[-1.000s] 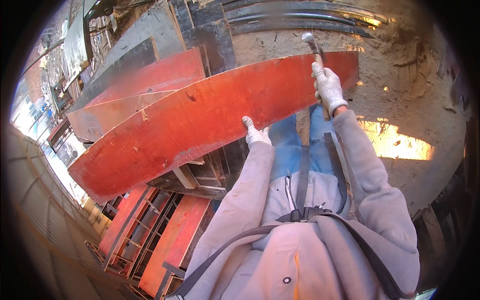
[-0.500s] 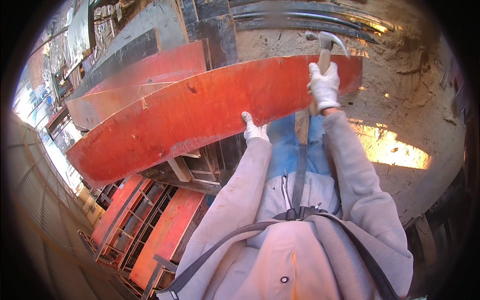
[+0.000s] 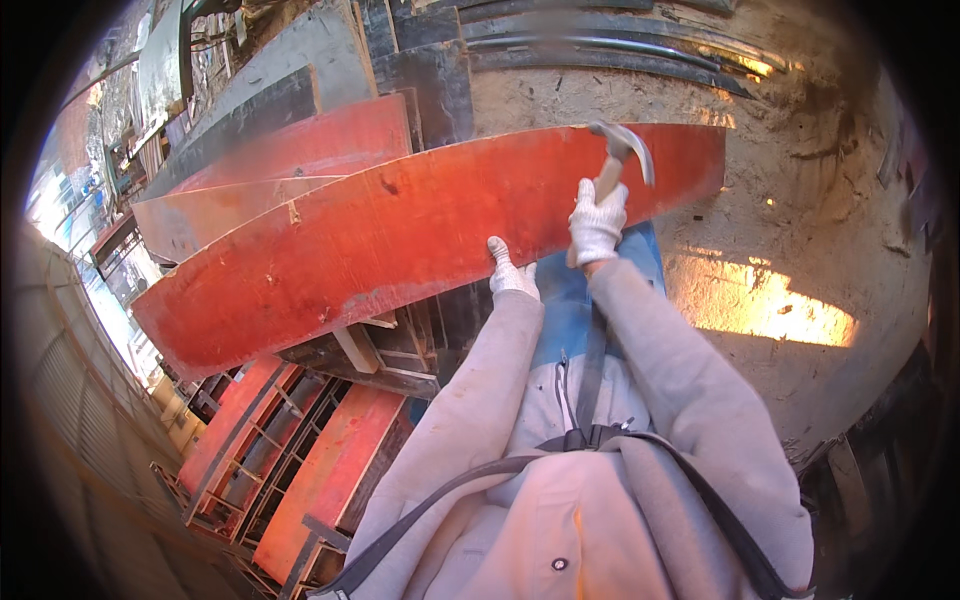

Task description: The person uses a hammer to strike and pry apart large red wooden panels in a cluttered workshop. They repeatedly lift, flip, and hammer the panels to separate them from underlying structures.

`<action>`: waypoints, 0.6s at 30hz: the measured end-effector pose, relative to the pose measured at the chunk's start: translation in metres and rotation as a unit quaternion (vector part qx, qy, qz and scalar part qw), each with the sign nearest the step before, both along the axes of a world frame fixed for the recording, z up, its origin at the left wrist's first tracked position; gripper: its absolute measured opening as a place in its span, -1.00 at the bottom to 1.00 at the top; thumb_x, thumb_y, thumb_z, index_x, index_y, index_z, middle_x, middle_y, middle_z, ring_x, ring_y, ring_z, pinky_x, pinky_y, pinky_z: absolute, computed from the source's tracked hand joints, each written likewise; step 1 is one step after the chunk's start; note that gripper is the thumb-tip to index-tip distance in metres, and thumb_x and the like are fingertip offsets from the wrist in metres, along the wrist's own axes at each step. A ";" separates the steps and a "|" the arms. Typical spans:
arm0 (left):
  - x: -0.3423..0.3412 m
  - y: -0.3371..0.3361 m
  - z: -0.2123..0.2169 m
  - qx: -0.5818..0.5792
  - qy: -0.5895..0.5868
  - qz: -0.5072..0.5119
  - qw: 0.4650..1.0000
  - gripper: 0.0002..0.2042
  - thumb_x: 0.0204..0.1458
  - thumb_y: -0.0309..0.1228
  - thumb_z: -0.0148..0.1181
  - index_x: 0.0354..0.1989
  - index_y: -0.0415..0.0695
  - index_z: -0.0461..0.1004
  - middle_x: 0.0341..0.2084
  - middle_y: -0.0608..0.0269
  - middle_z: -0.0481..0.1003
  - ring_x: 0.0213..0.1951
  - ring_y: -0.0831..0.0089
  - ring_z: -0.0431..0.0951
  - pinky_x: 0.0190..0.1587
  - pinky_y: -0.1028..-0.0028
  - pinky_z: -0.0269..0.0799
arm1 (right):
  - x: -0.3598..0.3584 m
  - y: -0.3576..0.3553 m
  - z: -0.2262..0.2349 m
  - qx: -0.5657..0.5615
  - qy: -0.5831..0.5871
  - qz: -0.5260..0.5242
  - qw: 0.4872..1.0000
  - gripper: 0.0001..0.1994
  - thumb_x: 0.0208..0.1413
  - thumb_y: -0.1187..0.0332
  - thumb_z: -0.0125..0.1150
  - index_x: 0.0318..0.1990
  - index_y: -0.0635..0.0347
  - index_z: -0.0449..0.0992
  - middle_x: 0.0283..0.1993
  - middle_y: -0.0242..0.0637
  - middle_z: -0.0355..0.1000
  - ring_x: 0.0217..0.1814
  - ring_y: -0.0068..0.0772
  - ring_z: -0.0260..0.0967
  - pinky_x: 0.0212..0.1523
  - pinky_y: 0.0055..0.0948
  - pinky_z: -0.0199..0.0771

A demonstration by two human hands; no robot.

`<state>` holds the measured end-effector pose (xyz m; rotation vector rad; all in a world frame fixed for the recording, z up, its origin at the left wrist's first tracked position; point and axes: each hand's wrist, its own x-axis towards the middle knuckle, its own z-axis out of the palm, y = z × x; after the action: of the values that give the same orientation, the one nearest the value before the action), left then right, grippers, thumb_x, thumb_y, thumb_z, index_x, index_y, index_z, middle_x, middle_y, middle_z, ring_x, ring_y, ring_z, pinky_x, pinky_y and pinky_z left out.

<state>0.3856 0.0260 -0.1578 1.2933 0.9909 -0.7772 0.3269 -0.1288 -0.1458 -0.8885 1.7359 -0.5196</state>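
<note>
A long red board [image 3: 400,240] lies across a stack of dark timber in front of me. My left hand [image 3: 510,272], in a white knit glove, rests on the board's near edge. My right hand [image 3: 597,222], also gloved, grips the wooden handle of a claw hammer [image 3: 622,150]. The hammer's metal head is blurred and sits over the board's right part.
More red boards [image 3: 290,160] and dark planks [image 3: 300,70] lie behind the top board. Red framed panels [image 3: 290,470] lie on the ground at lower left. Bare dirt ground with a sunlit patch [image 3: 770,310] spreads to the right. Dark pipes [image 3: 600,40] run along the top.
My right hand has swung the hammer leftward and down over the board's right part. My left hand has stayed on the board's near edge.
</note>
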 end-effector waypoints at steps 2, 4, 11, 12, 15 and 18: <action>-0.001 0.011 -0.010 0.000 0.013 0.003 1.000 -0.04 -0.05 0.19 0.37 0.40 -0.20 0.14 0.30 0.06 0.34 0.31 0.07 0.35 0.41 0.07 0.21 | -0.001 0.023 -0.021 0.015 0.044 0.040 0.998 -0.75 0.23 0.27 0.26 -0.13 0.17 0.34 -0.51 -0.30 0.43 -0.69 -0.48 0.36 -0.70 -0.35 0.36; -0.003 -0.003 -0.001 -0.004 0.016 0.005 1.000 -0.08 -0.04 0.17 0.38 0.37 -0.18 0.18 0.26 0.07 0.39 0.29 0.09 0.37 0.40 0.09 0.22 | -0.012 0.008 -0.042 0.039 0.076 0.187 0.979 -0.76 0.23 0.28 0.26 -0.12 0.16 0.35 -0.52 -0.32 0.42 -0.71 -0.49 0.34 -0.72 -0.35 0.34; -0.014 -0.024 0.000 0.070 0.050 -0.054 0.995 -0.09 -0.03 0.20 0.35 0.32 -0.25 0.23 0.21 0.07 0.43 0.20 0.07 0.45 0.28 0.13 0.39 | -0.028 -0.052 -0.002 0.176 -0.012 0.138 0.975 -0.77 0.19 0.21 0.21 -0.25 0.11 0.32 -0.58 -0.34 0.36 -0.70 -0.39 0.36 -0.72 -0.34 0.33; -0.010 -0.033 0.008 0.094 0.090 -0.057 0.990 -0.12 0.03 0.14 0.35 0.37 -0.21 0.18 0.24 0.08 0.42 0.27 0.06 0.39 0.33 0.09 0.32 | -0.034 -0.064 0.015 0.185 -0.071 0.106 0.974 -0.77 0.20 0.21 0.22 -0.28 0.04 0.28 -0.63 -0.45 0.24 -0.75 -0.52 0.23 -0.75 -0.42 0.23; -0.020 -0.036 -0.002 0.056 0.009 -0.067 0.996 -0.04 -0.04 0.17 0.40 0.38 -0.25 0.16 0.24 -0.01 0.39 0.17 0.03 0.48 0.22 0.12 0.48 | -0.041 -0.070 0.065 0.055 -0.034 0.104 0.993 -0.73 0.31 0.15 0.22 -0.26 0.06 0.29 -0.61 -0.49 0.23 -0.74 -0.59 0.18 -0.74 -0.49 0.19; -0.025 -0.046 -0.006 0.151 0.073 -0.083 0.982 0.01 -0.12 0.22 0.43 0.33 -0.30 0.17 0.25 -0.07 0.34 0.15 0.02 0.50 0.14 0.12 0.56 | -0.044 -0.071 0.088 0.051 -0.098 0.137 0.984 -0.70 0.38 0.06 0.11 -0.21 0.09 0.33 -0.59 -0.49 0.22 -0.73 -0.65 0.16 -0.74 -0.54 0.21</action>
<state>0.3605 -0.0202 -0.1635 1.6141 1.1609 -0.8840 0.2833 -0.1996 -0.0574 -0.9511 1.4212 -0.3203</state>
